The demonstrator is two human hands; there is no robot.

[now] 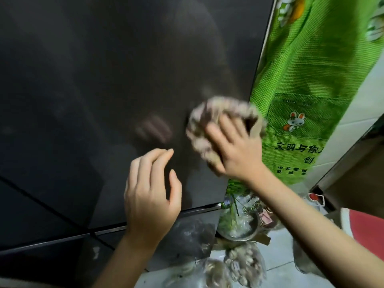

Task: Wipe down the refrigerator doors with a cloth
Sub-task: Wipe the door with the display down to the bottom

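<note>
Refrigerator door point(93, 80): dark, glossy upper panel filling most of the view, with a horizontal seam near its lower edge. Green printed fabric point(307, 80) hangs just beside the door's right edge.

Right hand point(234, 150): laid against the door near that right edge, fingers spread and nearly straight, with the palm pressing the cloth onto the panel. Left hand point(149, 196): in front of the door, lower and further from the edge. Its fingers are loosely curled and it holds nothing; whether the fingertips touch the panel cannot be told.

Cloth point(199, 129): a crumpled, mottled pad between the right palm and the door, motion-blurred at its rim. It appears soft, light and compliant, so it should fold to the flat surface. It is judged best held bunched under the palm, since loose edges may drag or slip on the smooth panel.

Metal bowl point(239, 239) of greens sits below the door's lower right corner.
</note>
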